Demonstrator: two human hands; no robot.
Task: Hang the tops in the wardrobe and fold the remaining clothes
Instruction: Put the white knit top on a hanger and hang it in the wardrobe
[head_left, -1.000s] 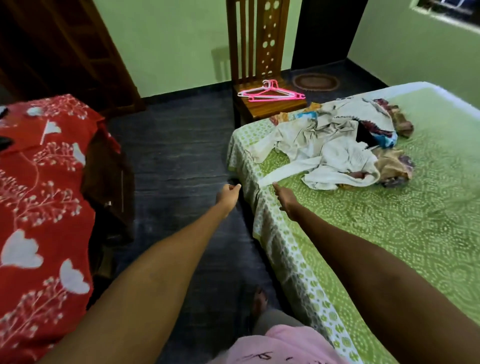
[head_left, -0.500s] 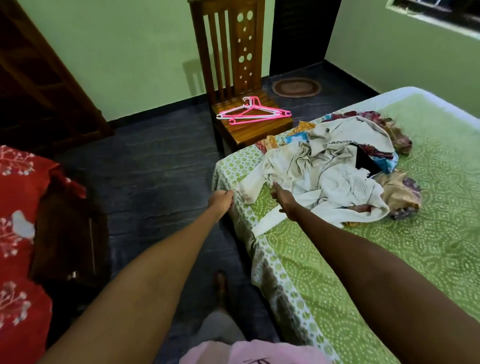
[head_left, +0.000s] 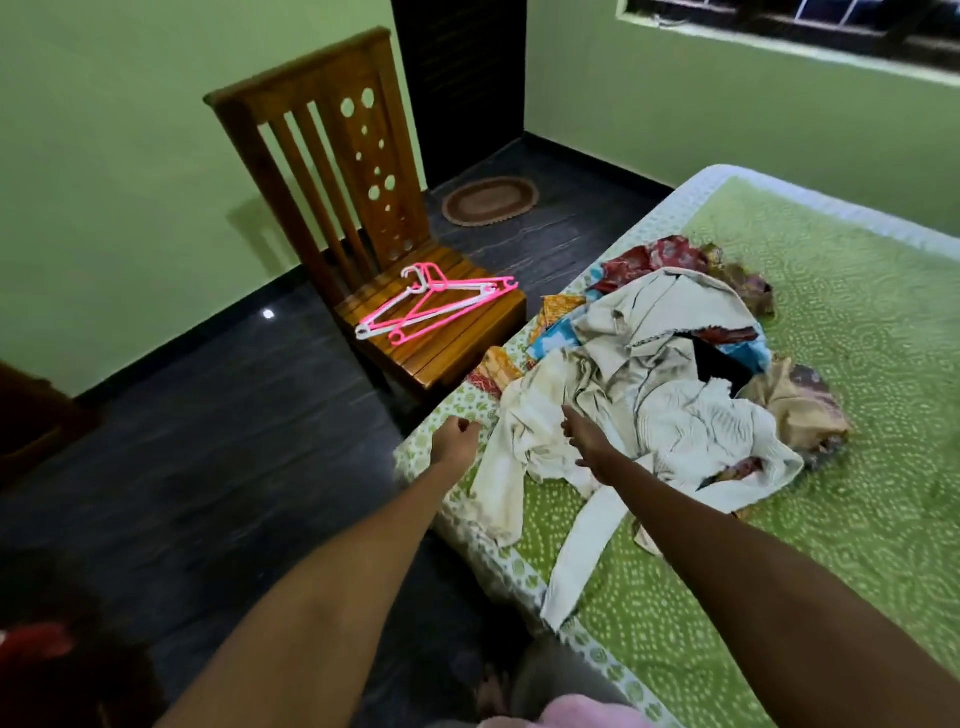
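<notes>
A heap of clothes (head_left: 675, 374) lies on the green patterned bed (head_left: 831, 519), mostly cream and white pieces over coloured printed ones. One cream sleeve (head_left: 582, 551) trails toward the bed's near edge. My right hand (head_left: 589, 441) stretches out with straight fingers over the cream garment at the heap's left side. My left hand (head_left: 457, 439) hovers at the bed's corner with fingers loosely curled, holding nothing. Pink and white hangers (head_left: 431, 306) lie on the seat of a wooden chair (head_left: 363, 218).
The chair stands against the bed's far corner, by the green wall. A small oval mat (head_left: 491, 200) lies on the dark floor before a dark doorway. A window runs along the right wall. Open dark floor lies to the left of the bed.
I have stepped nearer the bed. Both hands moved forward; my right hand now reaches over the cream garment. The red cloth on the left has dropped out of view.
</notes>
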